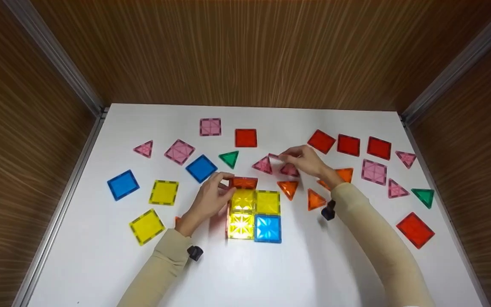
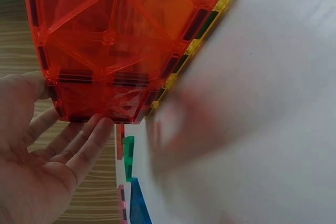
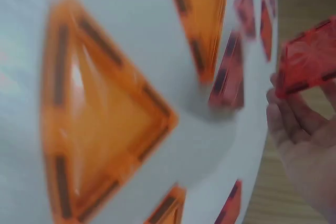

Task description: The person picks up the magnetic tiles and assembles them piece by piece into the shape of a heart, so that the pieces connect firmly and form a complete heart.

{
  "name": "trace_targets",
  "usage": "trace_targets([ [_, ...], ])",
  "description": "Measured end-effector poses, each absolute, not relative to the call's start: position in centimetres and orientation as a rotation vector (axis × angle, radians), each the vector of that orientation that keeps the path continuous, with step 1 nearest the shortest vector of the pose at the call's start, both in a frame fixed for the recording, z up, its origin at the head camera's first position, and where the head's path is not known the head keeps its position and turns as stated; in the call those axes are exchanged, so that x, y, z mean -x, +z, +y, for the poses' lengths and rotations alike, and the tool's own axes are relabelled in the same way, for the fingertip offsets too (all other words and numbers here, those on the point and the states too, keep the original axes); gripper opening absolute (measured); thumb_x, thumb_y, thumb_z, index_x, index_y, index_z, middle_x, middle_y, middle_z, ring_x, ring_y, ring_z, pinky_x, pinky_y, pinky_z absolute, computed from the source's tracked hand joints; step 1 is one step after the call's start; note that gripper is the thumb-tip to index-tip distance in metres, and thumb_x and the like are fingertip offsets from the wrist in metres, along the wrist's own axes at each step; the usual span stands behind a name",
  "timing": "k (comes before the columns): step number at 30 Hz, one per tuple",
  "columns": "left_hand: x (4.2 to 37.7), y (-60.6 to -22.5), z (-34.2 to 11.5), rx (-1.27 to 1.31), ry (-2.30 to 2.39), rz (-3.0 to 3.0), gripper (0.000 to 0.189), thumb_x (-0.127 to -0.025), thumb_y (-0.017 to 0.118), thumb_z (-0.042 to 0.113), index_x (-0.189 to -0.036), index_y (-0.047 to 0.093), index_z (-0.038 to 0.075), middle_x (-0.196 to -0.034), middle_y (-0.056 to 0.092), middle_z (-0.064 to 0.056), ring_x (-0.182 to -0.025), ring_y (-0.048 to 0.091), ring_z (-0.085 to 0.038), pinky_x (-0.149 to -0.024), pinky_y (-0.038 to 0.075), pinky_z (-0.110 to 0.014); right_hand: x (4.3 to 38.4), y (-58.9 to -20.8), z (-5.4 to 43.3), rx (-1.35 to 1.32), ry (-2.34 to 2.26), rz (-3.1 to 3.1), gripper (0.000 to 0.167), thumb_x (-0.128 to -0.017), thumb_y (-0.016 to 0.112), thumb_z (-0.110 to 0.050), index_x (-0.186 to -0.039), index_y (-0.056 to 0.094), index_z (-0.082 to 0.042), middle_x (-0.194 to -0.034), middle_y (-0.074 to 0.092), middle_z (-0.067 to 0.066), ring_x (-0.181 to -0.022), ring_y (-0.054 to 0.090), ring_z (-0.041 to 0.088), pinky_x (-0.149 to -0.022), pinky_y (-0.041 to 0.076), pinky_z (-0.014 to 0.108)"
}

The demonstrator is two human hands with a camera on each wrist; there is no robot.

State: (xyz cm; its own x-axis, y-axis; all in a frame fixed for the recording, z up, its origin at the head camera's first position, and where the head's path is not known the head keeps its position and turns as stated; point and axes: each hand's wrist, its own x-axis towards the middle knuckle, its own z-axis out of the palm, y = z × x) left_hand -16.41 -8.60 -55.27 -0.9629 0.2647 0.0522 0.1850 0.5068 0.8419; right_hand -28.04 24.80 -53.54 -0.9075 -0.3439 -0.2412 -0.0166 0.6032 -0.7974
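Observation:
Two yellow-and-blue rows form a square base of magnetic tiles (image 1: 267,202) lying flat at mid-table. Red square tiles (image 2: 110,24) stand upright along its left side and at its back left. At that back corner my left hand (image 1: 211,198) holds a red upright tile (image 1: 244,183), thumb and fingers at its edges. My right hand (image 1: 307,160) is raised beyond the base, to the right, pinching a reddish square tile (image 3: 310,59). Only a thin pinkish edge of that tile shows in the head view. Pink triangle tiles (image 1: 263,165) lie just below this hand.
Orange triangles (image 1: 288,189) lie right of the base. Red squares (image 1: 348,145) and a pink square (image 1: 374,172) are spread at the right. Blue (image 1: 123,184) and yellow squares (image 1: 164,192) lie left. Wood-grain panels (image 1: 245,55) wall the white table at back and sides.

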Motion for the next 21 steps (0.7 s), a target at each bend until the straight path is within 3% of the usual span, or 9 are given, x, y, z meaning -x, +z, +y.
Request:
trace_targets([
  [5,16.1,-55.3,-9.0,-0.396,1.468,2.668,0.039,-0.102,0.070,0.017,-0.139,0.059,0.011,-0.135,0.061,-0.014,-0.112,0.070,-0.028,-0.102,0.061,-0.042,26.1,-53.5,23.7,0.422,-1.218,2.325,0.047,-0.103,0.061,-0.045,-0.129,0.073,-0.007,-0.123,0.075,0.019,-0.106,0.064,0.032,-0.098,0.055,0.041],
  [13,16.2,-55.4,-9.1,-0.394,1.480,2.655,0.039,-0.102,0.070,0.018,-0.139,0.059,0.011,-0.137,0.061,-0.014,-0.113,0.070,-0.030,-0.102,0.060,-0.043,24.4,-54.6,22.9,0.399,-1.168,2.290,0.051,-0.102,0.063,-0.048,-0.132,0.073,-0.009,-0.133,0.066,0.015,-0.116,0.061,0.028,-0.110,0.053,0.048],
  [16,16.1,-55.4,-9.1,-0.393,1.474,2.663,0.038,-0.102,0.070,0.017,-0.138,0.060,0.011,-0.136,0.061,-0.014,-0.112,0.070,-0.030,-0.101,0.061,-0.042,24.0,-55.1,22.6,0.481,-1.156,2.283,0.046,-0.103,0.062,-0.044,-0.130,0.075,-0.009,-0.130,0.073,0.014,-0.113,0.065,0.029,-0.107,0.055,0.047],
  [21,16.1,-55.4,-9.0,-0.397,1.474,2.665,0.038,-0.102,0.070,0.017,-0.138,0.060,0.011,-0.135,0.061,-0.014,-0.112,0.071,-0.029,-0.101,0.061,-0.042,23.5,-55.5,22.4,0.516,-1.161,2.315,0.043,-0.105,0.062,-0.044,-0.126,0.077,-0.010,-0.116,0.075,0.015,-0.100,0.063,0.027,-0.091,0.054,0.034],
])
